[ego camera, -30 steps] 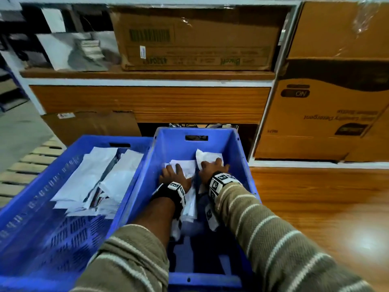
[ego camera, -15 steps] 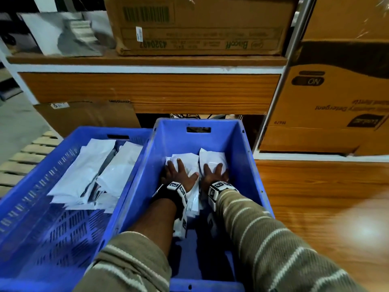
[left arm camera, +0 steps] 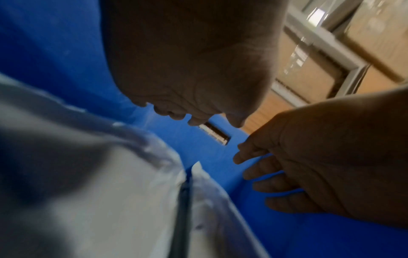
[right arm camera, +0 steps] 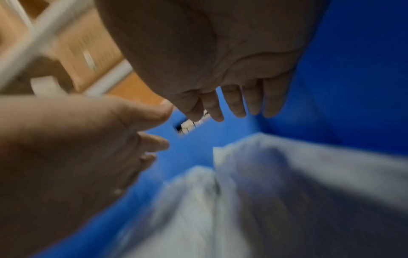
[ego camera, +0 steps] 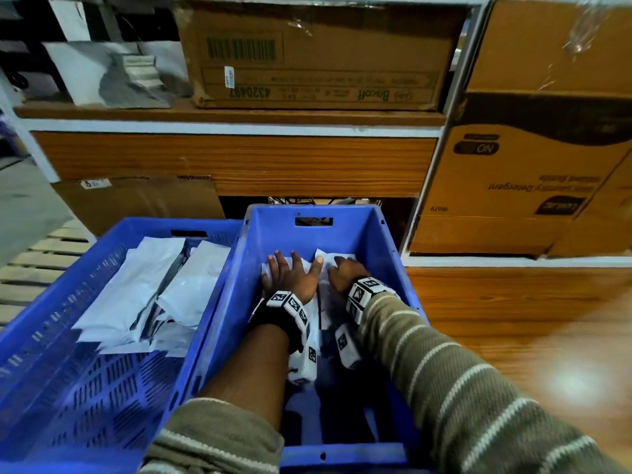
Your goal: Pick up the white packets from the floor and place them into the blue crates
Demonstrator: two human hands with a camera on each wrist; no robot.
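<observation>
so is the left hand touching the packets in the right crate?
Apart. The left wrist view shows blue crate wall between the left hand and the white packets below; the head view alone suggests contact.

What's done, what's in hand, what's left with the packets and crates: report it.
Done: a pile of white packets lies in the left blue crate, and more packets lie in the right blue crate. In hand: nothing gripped; the left hand and right hand are spread, fingers straight, over the right crate's packets. Left: no packets show on the visible floor, so the remainder cannot be told.
</observation>
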